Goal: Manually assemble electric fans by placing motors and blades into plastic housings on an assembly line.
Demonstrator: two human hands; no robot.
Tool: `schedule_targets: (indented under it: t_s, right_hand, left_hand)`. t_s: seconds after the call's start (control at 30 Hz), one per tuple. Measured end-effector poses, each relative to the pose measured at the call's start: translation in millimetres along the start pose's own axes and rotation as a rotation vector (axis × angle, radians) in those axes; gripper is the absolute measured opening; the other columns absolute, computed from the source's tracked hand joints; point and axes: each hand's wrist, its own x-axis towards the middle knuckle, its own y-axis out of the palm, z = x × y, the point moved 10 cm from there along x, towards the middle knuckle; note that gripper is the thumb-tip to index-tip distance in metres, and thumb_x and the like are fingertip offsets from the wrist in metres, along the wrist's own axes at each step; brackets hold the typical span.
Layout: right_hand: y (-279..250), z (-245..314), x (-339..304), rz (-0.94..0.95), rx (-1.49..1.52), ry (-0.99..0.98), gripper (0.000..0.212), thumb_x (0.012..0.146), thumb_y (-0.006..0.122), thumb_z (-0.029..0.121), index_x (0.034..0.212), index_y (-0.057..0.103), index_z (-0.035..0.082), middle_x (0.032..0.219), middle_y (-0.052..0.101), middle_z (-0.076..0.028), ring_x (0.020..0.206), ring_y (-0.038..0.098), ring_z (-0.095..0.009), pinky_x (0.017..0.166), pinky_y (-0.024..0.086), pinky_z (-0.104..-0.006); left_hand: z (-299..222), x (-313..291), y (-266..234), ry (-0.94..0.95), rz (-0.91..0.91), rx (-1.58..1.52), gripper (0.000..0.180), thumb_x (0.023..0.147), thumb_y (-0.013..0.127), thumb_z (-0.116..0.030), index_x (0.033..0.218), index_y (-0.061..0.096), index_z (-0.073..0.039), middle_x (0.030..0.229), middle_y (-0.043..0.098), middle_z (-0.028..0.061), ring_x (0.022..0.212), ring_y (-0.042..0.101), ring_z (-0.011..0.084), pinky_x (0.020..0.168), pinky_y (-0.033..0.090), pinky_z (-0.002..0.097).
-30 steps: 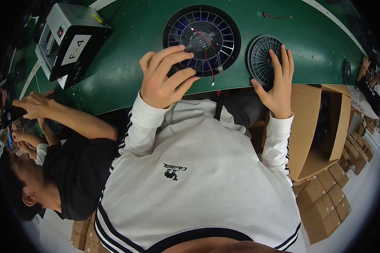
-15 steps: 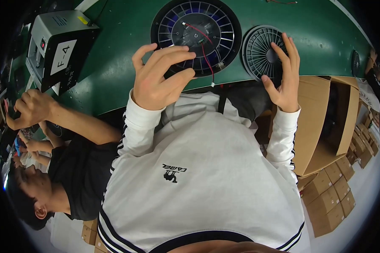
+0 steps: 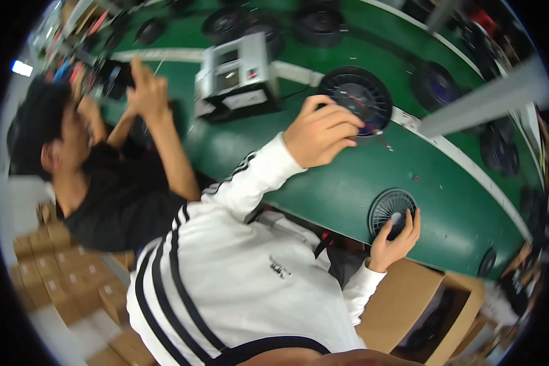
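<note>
A black round fan unit [image 3: 372, 91] with a ribbed rim and red wires lies on the green table's far side, against the pale rail. My left hand [image 3: 323, 131] is at its near-left rim, fingers bent and apart; the fingertips show on top, and contact is hard to judge through blur. Closer to me, a dark grey round fan grille [image 3: 383, 208] with radial ribs lies near the table's front edge. My right hand [image 3: 396, 243] rests at its right side, fingers spread, with the thumb at the near rim and other fingers toward the hub.
A silver and black box-shaped machine [image 3: 238, 79] stands left of the fan unit. More round black fans [image 3: 317, 25] lie beyond the rail. A grey post [image 3: 488, 97] rises at right. A co-worker in black [image 3: 122, 207] sits left. An open carton [image 3: 402, 293] stands below the table edge.
The view has swung and shows more of the far side. The fan unit has moved away from the table's front edge to the rail, my left hand moving with it. My right hand stays at the grille.
</note>
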Motion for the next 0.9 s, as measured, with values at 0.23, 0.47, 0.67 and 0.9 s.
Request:
schedule_targets:
  t_s: [0.23,0.47,0.67,0.9]
  right_hand:
    - [-10.5,4.4,-8.9,-0.082,-0.045,0.028,0.045,0.092,0.067,0.020,0.132,0.064,0.001,0.148,0.057,-0.019,0.132,0.054,-0.041,0.111,0.042,-0.0488]
    - [-15.0,7.3,-17.5,-0.070,-0.081,0.042,0.043,0.092,0.065,0.017,0.132,0.065,0.003,0.149,0.057,-0.016,0.133,0.053,-0.040,0.112,0.041,-0.0480]
    - [-14.3,0.8,-19.5,-0.075,-0.057,0.070,0.045,0.088,0.065,0.018,0.131,0.065,0.004,0.150,0.057,-0.014,0.136,0.052,-0.040,0.111,0.041,-0.0498]
    - [-13.0,1.6,-17.0,-0.057,-0.059,0.087,0.044,0.089,0.065,0.019,0.130,0.066,0.004,0.150,0.058,-0.014,0.135,0.053,-0.039,0.111,0.042,-0.0487]
  left_hand:
    - [-33.8,-31.9,-109.0,-0.150,-0.099,-0.184,0.026,0.075,0.086,-0.015,0.094,0.068,-0.010,0.110,0.077,0.0018,0.102,0.070,0.0241,0.095,0.045,0.0390]
    - [-0.7,-17.7,-191.1,-0.123,-0.248,0.293,0.027,0.074,0.085,-0.007,0.094,0.068,-0.007,0.106,0.077,0.0050,0.098,0.071,0.0284,0.090,0.045,0.0390]
    - [-33.8,0.0,-149.4,0.010,-0.203,0.142,0.026,0.074,0.084,-0.001,0.093,0.067,-0.005,0.106,0.077,0.0051,0.099,0.070,0.0295,0.088,0.045,0.0383]
    - [10.3,-12.0,-158.3,-0.135,-0.280,0.222,0.024,0.077,0.082,0.002,0.093,0.066,-0.005,0.109,0.077,0.0077,0.098,0.069,0.0287,0.089,0.045,0.0359]
